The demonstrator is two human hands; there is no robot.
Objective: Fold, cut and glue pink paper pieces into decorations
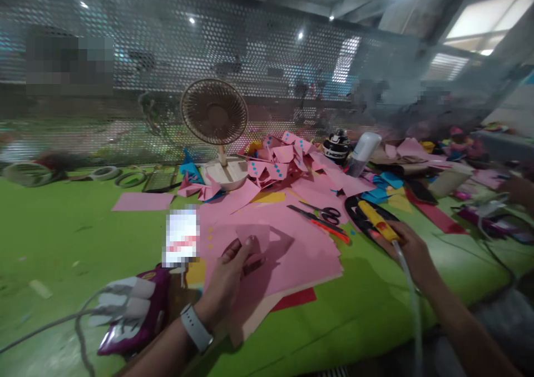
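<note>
My left hand [233, 263] is closed, pinching a small piece of pink paper [255, 237] between thumb and fingers. Under it lie large pink paper sheets [304, 254]. At the right, my right hand [403, 243] wraps round a yellow glue gun [377, 221] with a pale cord trailing down from it. The glue gun is over a black tray [354, 213]; whether it touches the tray I cannot tell. Between my hands, scissors [329, 214] with dark handles lie beside an orange-handled cutter knife [337, 232] on the pink sheets.
A small fan [214, 113] stands at the back beside a heap of folded pink paper pieces [283, 157]. A bottle [364, 152] stands behind the tray. Left are a purple pouch [154, 304], plugs with cords [129, 304] and tape rolls [129, 178]. Another person's hand [515, 191] shows far right.
</note>
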